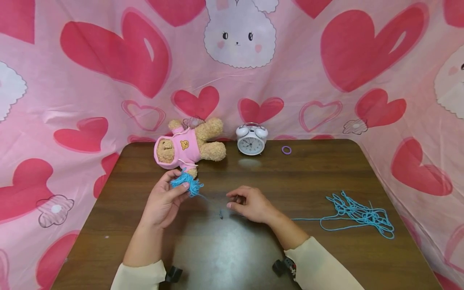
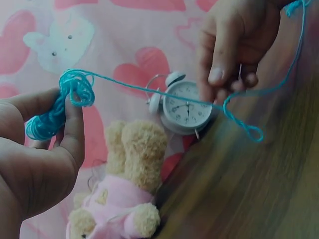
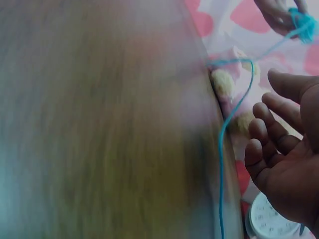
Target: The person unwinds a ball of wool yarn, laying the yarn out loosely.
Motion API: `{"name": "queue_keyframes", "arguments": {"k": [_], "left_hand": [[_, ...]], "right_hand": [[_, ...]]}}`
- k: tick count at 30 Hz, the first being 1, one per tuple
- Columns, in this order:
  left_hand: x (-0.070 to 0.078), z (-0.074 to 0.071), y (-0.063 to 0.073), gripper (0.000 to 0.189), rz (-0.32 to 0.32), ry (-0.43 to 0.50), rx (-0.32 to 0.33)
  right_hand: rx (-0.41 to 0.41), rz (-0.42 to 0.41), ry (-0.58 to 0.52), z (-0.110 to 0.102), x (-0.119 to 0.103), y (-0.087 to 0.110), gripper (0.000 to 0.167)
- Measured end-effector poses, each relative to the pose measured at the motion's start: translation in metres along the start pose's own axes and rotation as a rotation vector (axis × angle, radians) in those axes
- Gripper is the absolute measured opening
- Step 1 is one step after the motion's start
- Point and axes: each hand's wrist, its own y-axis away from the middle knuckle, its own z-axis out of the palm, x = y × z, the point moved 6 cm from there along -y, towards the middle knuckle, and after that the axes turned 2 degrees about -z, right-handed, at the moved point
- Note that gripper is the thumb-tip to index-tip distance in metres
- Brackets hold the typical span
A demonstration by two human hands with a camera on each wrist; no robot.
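Note:
A bundle of light blue yarn (image 1: 186,184) is pinched between the thumb and fingers of my left hand (image 1: 162,203), just in front of the teddy bear's arm. From the bundle a single yarn strand (image 2: 142,88) runs across toward the right and hangs in a small loop. My right hand (image 1: 253,204) is over the middle of the table, fingers loosely bent. In the right wrist view the slack strand (image 3: 222,159) passes beside those fingers (image 3: 271,127), apart from them. A loose tangle of the same yarn (image 1: 362,217) lies on the right side of the table.
A teddy bear (image 1: 188,147) in a pink hoodie lies at the back left of the wooden table (image 1: 224,253). Beside it stands a white alarm clock (image 1: 251,145), with a purple ring (image 1: 286,150) to its right. A pink heart-patterned cloth (image 1: 232,84) hangs behind.

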Motion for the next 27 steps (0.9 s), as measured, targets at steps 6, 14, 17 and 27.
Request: {"name": "queue_keyframes", "arguments": {"k": [6,14,17,27], "left_hand": [[0.0,0.009,-0.003,0.032,0.011,0.009,-0.01],[0.002,0.014,-0.004,0.031,0.014,0.002,-0.017],[0.003,0.015,-0.005,0.031,0.022,0.006,-0.024],[0.003,0.003,-0.004,0.031,0.008,-0.013,0.033]], "right_hand": [[-0.059,-0.066,0.003,0.015,-0.011,-0.005,0.031],[-0.065,-0.123,0.001,0.024,-0.018,-0.008,0.022],[-0.059,-0.122,0.002,0.025,-0.019,-0.008,0.016],[-0.027,-0.081,0.013,0.016,-0.017,-0.005,0.009]]}}
